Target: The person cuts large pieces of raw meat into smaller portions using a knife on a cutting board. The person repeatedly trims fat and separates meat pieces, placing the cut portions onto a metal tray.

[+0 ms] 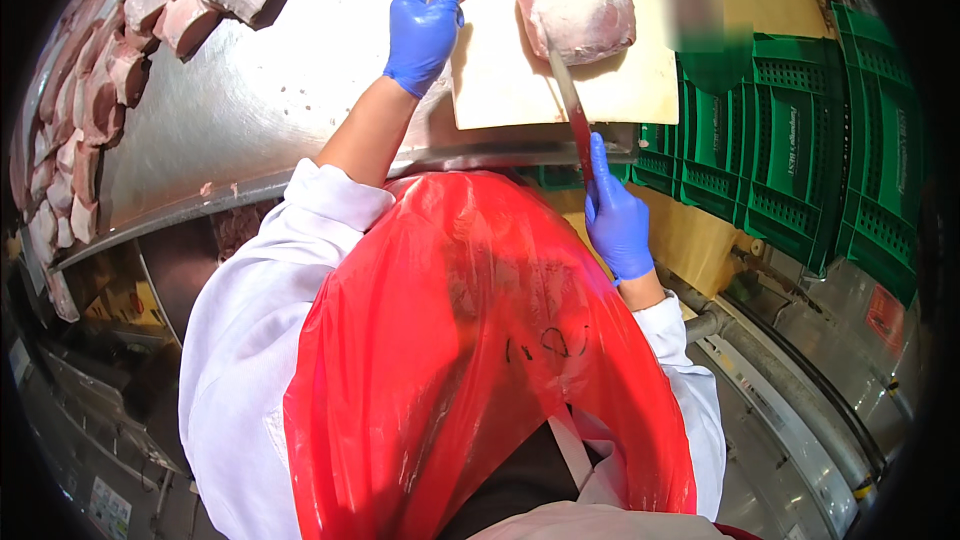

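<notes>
My right hand (618, 225), in a blue glove, is wrapped round the handle of a knife (568, 95), with the index finger stretched along it. The blade points away from me, and its tip reaches the near left side of a pale pink block of meat (585, 20). This block lies on a cream cutting board (510, 105). My left hand (422, 35), also blue-gloved, is just off the board's left side with its fingers curled closed. A small pale bit shows at those fingers, but I cannot make out what it is.
Many cut meat pieces (110, 80) are piled along the left of the metal table (250, 110). Green plastic crates (790, 140) stand at the right, beside the board. A blurred patch hides part of the far right. A red apron (450, 340) covers my front.
</notes>
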The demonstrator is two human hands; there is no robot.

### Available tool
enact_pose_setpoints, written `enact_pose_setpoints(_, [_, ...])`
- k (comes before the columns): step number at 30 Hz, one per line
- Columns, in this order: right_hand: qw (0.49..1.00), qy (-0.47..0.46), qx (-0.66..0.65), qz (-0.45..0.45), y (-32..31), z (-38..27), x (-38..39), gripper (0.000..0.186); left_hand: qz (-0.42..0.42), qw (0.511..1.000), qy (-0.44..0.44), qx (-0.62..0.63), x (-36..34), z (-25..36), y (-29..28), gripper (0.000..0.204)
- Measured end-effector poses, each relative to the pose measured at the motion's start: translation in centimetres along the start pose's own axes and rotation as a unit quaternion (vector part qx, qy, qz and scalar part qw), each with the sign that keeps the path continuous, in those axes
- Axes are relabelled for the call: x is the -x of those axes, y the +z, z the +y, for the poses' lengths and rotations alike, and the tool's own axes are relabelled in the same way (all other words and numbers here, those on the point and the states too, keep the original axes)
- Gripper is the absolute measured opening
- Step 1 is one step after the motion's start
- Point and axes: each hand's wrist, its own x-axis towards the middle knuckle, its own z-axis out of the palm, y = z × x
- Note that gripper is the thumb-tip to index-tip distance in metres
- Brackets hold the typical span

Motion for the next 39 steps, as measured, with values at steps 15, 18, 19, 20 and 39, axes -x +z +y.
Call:
enact_pose_setpoints(15, [0.97,-0.012,-0.17,0.174,-0.4,0.1,-3.3,0.069,-0.064,0.937,0.097,-0.33,1.0,-2.3,3.3,0.023])
enact_pose_setpoints(18, [0.967,-0.039,-0.152,0.201,0.9,-3.0,-8.8,0.069,-0.086,0.95,0.072,-0.291,0.6,-2.8,2.4,0.021])
enact_pose_setpoints(19, [0.972,-0.033,-0.134,0.191,0.9,-3.6,-9.8,0.069,-0.09,0.952,0.057,-0.286,0.6,-2.5,2.5,0.02])
enact_pose_setpoints(20, [0.978,-0.033,-0.102,0.177,1.1,-4.0,-10.1,0.071,-0.096,0.954,0.041,-0.281,0.7,-2.4,2.6,0.019])
enact_pose_setpoints(39, [0.978,0.035,-0.071,0.195,-1.5,-10.3,-7.4,0.071,-0.168,0.962,0.161,-0.142,-8.4,-0.4,-3.5,0.018])
